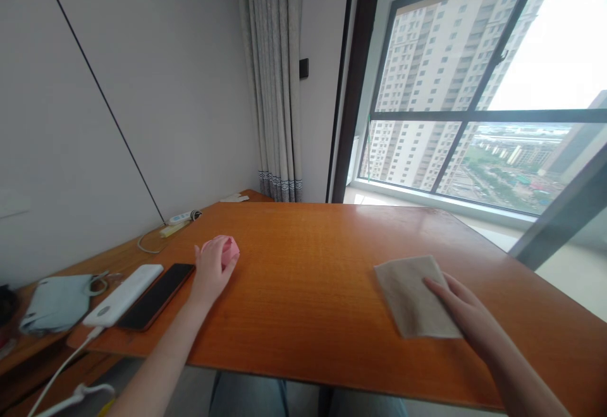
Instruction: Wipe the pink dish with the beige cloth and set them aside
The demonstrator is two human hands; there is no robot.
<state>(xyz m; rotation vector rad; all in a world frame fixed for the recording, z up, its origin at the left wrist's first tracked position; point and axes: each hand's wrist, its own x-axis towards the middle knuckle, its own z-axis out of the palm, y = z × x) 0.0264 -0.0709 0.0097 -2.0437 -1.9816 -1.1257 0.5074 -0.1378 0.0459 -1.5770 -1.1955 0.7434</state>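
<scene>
My left hand (213,265) is closed around a small pink object (230,248), which looks folded or faceted. My fingers cover much of it, so its kind is unclear. The hand rests on the left part of the wooden table (294,290), just beyond a black phone (159,294). Over on the right, my right hand (458,303) grips a flat beige square (410,294) by its right edge, thumb on top. It could be cloth or paper; I cannot tell which. The square lies low over the tabletop, slightly darker in its middle.
A white power bank (124,294) with a cable plugged in lies beside the phone. Further left are a pale blue pouch (59,303) and, along the wall, a white power strip (181,218). A grey curtain (277,88) and a large window stand behind the table.
</scene>
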